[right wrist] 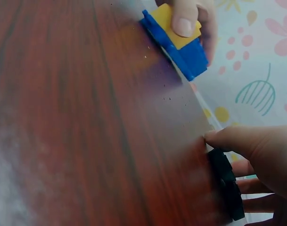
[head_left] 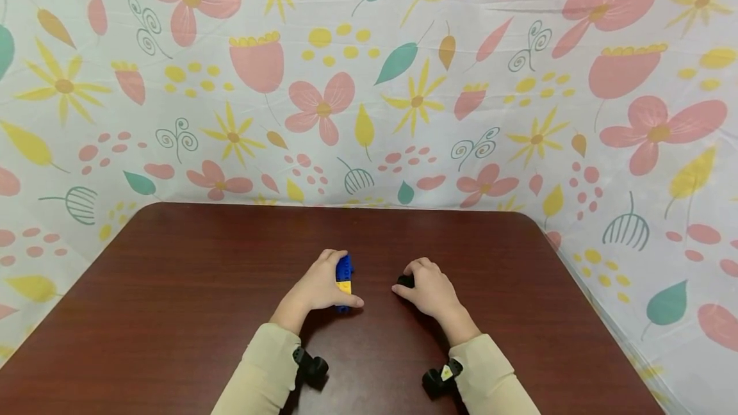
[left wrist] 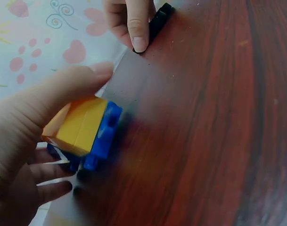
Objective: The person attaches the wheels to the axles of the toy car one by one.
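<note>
My left hand (head_left: 320, 284) holds a blue-and-yellow toy brick build (head_left: 344, 268), thumb on the near side and fingers on the far side. In the left wrist view, the yellow block (left wrist: 84, 125) sits on a blue studded base (left wrist: 105, 132) low over the table. The right wrist view shows the left thumb lying against the yellow part (right wrist: 169, 23). Opposite it, my right hand (head_left: 431, 290) curls round a long black toy piece (right wrist: 226, 186), with thumb at one end and fingers behind. Part of that piece is hidden by the hand in the head view.
Both hands are over a dark brown wooden table (head_left: 173, 287), with a gap between them. A white cloth (head_left: 357, 82) printed with flowers and leaves hangs behind the table. Small black cameras (head_left: 314, 369) are strapped at both sleeve cuffs.
</note>
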Demonstrator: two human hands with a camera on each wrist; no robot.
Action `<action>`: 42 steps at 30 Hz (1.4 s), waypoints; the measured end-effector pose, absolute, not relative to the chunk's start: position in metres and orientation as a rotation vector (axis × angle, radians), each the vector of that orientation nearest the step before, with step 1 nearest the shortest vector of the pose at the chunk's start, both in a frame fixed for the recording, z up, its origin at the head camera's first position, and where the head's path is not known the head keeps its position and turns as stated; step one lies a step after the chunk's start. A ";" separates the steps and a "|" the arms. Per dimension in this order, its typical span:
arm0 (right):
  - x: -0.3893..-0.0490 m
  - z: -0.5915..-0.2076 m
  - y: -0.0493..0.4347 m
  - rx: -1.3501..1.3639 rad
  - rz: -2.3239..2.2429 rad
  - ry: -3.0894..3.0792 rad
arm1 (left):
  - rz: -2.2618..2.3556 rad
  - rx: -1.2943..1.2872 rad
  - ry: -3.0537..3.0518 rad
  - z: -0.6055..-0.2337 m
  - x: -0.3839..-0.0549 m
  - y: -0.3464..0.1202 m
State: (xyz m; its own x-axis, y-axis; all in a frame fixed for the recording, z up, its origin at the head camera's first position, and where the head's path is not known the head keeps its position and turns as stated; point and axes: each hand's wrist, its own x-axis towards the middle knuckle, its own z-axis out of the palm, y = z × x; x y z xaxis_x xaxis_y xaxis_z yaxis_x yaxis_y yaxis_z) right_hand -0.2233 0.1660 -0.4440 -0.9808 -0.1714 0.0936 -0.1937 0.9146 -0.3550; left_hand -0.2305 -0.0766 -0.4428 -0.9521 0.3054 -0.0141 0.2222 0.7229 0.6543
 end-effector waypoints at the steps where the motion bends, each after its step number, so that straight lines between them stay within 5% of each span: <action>1: -0.223 -0.444 0.166 0.280 0.568 -3.012 | 1.072 0.434 2.800 -0.444 -0.231 -0.076; 28: -0.221 -0.443 0.170 0.311 0.876 -2.806 | 1.857 0.283 2.371 -0.454 -0.230 -0.073; 42: -0.220 -0.437 0.164 0.409 1.098 -2.623 | 1.900 0.288 2.248 -0.456 -0.231 -0.072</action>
